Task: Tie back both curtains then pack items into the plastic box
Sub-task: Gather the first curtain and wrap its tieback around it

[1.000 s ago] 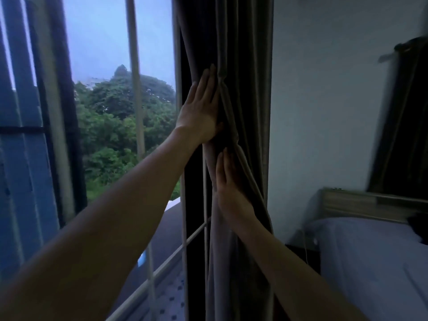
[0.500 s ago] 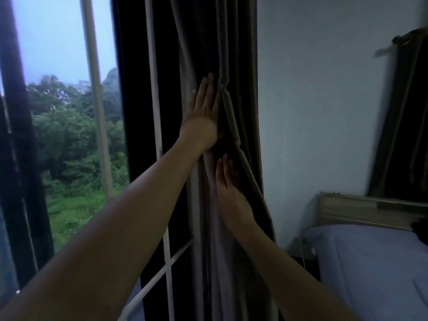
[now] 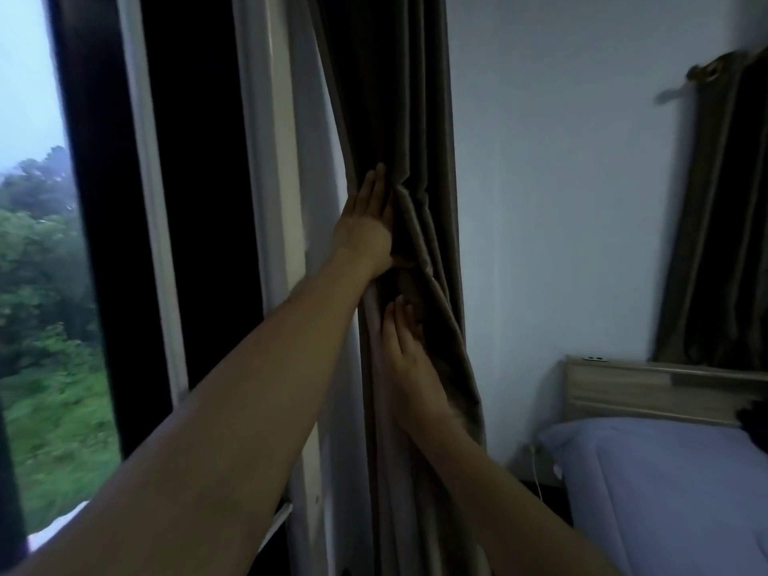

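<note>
Left hand (image 3: 368,226) flat, fingers straight, pressing the gathered brown curtain (image 3: 399,97), right hand (image 3: 409,367) just below, fingers extended, tips tucked into the folds

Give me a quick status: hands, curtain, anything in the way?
Left hand flat on gathered curtain. Right hand flat below, fingers in folds. Curtain not yet tied. Nothing blocking.
</note>
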Demonstrator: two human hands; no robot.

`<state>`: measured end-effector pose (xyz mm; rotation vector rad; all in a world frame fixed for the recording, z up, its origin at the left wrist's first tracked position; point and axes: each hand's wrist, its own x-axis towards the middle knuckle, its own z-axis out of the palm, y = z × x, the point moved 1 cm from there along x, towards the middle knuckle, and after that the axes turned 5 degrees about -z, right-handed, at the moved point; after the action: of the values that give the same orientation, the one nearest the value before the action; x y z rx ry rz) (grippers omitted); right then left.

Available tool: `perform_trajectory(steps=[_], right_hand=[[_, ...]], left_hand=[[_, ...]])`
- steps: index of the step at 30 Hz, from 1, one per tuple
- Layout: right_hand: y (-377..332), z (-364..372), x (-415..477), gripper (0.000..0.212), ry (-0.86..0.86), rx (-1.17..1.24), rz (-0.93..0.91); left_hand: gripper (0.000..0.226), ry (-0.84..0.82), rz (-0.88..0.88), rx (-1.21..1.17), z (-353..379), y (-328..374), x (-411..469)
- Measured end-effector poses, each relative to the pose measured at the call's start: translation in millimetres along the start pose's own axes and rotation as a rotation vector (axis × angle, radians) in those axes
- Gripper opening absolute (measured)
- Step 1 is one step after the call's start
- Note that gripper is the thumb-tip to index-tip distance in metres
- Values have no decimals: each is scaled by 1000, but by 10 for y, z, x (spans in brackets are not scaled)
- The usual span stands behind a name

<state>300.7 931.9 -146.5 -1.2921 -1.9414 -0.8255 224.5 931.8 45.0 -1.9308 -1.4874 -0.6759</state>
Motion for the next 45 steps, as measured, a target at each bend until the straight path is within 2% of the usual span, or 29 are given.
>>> perform_trajectory(steps=[7, 11, 14, 18, 20, 24, 26, 29, 32, 34, 36, 40, 45], right_hand=[[-7, -44, -22, 75, 91, 110, 13], [-113, -60, -131, 86, 28, 177, 4], [-224, -16, -216, 94, -40, 64, 5], [-375, -115, -362, 90, -120, -30, 8], [-471, -200, -429, 92, -135, -51, -62], [-620, -408, -614, 82, -103, 16, -25], [-723, -570, -728, 83, -125, 76, -5], [-795, -729, -909, 74, -145, 120, -133], [-913, -1080, -1116, 71, -175, 476, -173], [-935, -1261, -1226, 67, -114, 640, -127], [-976, -1463, -1320, 55, 31, 704, -96], [-950, -1878, -1489, 27, 324, 658, -16], [-865, -2301, -1653, 23, 468, 623, 102]], left_hand=[[116, 11, 28, 58, 73, -15, 7], [118, -5, 14, 104, 24, -63, -114], [121, -11, 22, 101, -47, -102, -272], [119, -8, 49, 62, -223, -143, -527], [118, -35, 42, 60, -353, -162, -638], [113, -53, 37, 69, -621, -166, -888], [107, -46, 52, 58, -733, -164, -1051], [94, -78, 70, -14, -886, -156, -1232], [81, -62, 36, -153, -1106, -176, -1475], [76, -7, 10, -255, -1205, -191, -1590], [73, 39, 1, -296, -1322, -235, -1751], [70, 127, 1, -288, -1536, -252, -2004], [73, 233, -79, -455, -1696, -38, -2194]])
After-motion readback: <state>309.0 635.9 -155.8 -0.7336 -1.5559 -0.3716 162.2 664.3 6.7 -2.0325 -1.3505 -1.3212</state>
